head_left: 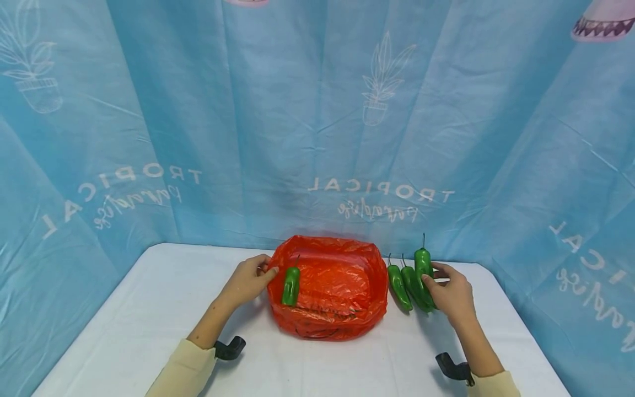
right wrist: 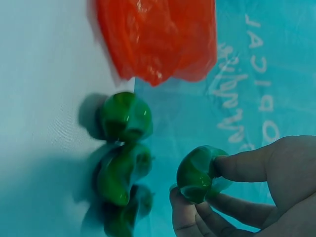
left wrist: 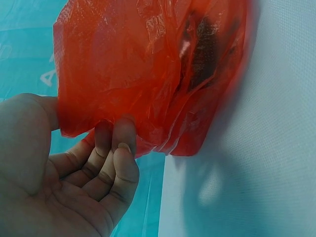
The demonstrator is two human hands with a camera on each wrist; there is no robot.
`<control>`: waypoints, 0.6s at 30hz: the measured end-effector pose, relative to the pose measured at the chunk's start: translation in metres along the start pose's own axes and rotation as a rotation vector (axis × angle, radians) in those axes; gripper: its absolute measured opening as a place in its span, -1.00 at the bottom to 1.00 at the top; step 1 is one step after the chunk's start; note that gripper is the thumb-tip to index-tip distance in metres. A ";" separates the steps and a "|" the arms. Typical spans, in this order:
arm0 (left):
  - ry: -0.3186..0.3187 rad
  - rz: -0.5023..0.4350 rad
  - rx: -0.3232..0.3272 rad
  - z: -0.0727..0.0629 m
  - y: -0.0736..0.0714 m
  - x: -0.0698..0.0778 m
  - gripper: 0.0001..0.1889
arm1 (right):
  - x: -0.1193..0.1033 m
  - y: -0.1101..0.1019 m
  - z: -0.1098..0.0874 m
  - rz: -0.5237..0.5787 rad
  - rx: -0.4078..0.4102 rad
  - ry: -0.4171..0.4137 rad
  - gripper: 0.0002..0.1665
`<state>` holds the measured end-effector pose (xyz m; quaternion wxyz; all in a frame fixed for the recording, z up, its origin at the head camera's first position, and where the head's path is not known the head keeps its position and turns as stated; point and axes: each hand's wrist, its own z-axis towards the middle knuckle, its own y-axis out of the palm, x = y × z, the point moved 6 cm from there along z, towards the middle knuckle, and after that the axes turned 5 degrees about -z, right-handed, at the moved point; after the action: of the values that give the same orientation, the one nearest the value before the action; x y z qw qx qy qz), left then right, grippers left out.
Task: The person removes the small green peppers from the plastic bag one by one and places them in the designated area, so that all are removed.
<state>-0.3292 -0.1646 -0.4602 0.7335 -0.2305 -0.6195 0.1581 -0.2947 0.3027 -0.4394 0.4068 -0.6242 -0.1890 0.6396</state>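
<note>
A red plastic bag, its mouth spread wide, sits in the middle of the white table. One green pepper lies inside it at the left, stem toward the back. My left hand pinches the bag's left rim; in the left wrist view the thumb goes behind the plastic and the fingers lie on the near side. To the right of the bag, my right hand holds another green pepper between thumb and fingers, raised off the table. Below it, three more green peppers lie in a row.
White cloth covers the table. A blue printed curtain hangs close behind the bag and along both sides. Dark curved pieces are strapped at the wrists, beside the pale sleeves.
</note>
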 end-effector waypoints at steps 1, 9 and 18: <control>0.000 0.001 0.000 0.000 0.000 0.000 -0.83 | 0.003 -0.001 0.001 0.000 0.006 0.005 -0.39; 0.009 0.007 0.005 0.001 -0.001 0.000 -0.82 | 0.022 -0.007 0.012 0.011 0.019 0.048 -0.40; 0.010 0.015 0.001 0.001 0.001 -0.001 -0.84 | 0.052 -0.011 0.019 0.000 0.014 0.146 -0.44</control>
<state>-0.3305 -0.1646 -0.4613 0.7356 -0.2355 -0.6139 0.1629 -0.3041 0.3537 -0.4620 0.4239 -0.6663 -0.1546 0.5936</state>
